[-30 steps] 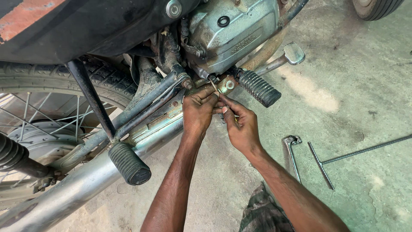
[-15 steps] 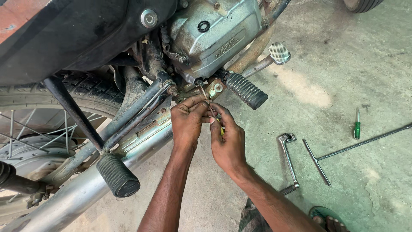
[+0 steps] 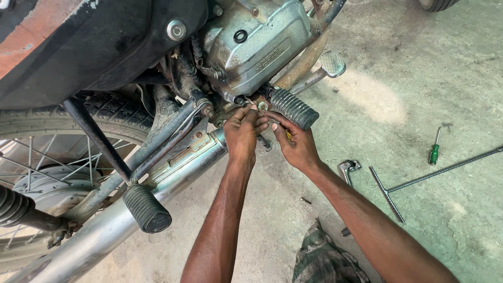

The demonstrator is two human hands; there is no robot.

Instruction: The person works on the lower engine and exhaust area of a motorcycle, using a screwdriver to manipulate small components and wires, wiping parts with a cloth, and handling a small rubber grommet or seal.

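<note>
Head view, left to right. A spoked wheel (image 3: 47, 157) and a rear footpeg (image 3: 146, 208) sit at the far left, above the exhaust pipe (image 3: 105, 225) that runs up toward the engine. At centre, your left hand (image 3: 242, 133) is pressed against a small fitting (image 3: 260, 105) under the engine cover (image 3: 257, 44), its fingers curled close around it. Your right hand (image 3: 297, 147) meets it just beside the ribbed front footpeg (image 3: 293, 108), fingers pinched narrow on a thin tool with a yellow handle (image 3: 288, 135). Right of the hands, on the concrete floor (image 3: 419, 78), lie a small wrench (image 3: 348, 169), a T-handle (image 3: 419, 181) and a green screwdriver (image 3: 434, 152), all untouched and well apart from the fitting.

By the look of it the work at the fitting is mid-way: both hands are on it and nothing lies removed nearby. The fitting itself is mostly covered by your fingers; the tool's tip is hidden, and what it engages cannot be made out.
</note>
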